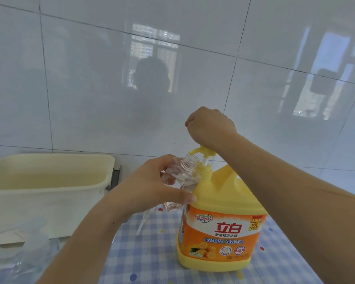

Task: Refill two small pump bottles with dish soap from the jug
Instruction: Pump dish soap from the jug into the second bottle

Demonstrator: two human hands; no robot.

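Head view. The background is a wall [90, 89] of glossy white tiles with dark grout lines; it carries dim reflections of a window and a figure. Below it lies a table covered with a blue and white checked cloth [152, 257] with coloured dots.

The yellow jug [221, 232] of dish soap stands upright on the cloth at about 5 o'clock of frame centre, its orange label facing the camera. Its yellow pump [205, 154] sits on the neck, spout pointing to 9 o'clock.

The left hand [150, 187] grips a small clear bottle [184, 172], fingers and thumb wrapped round its body. The bottle is off the table and uncapped, tilted with its threaded mouth toward 1 o'clock. The mouth is just under the spout tip, and the bottle's side is against the jug's shoulder. No soap level is discernible inside it.

The right hand [210, 125] is above the pump, its back to the camera, fingers curled in a loose fist with nothing seen in them. The heel of the hand rests on the pump head.

A cream plastic tub [49, 201] stands at 9 o'clock of the jug, against the wall. A thin whitish tube [142, 222] lies on the cloth under the left wrist. Blurred clear plastic [35, 249] sits at 7 o'clock; its identity cannot be told.
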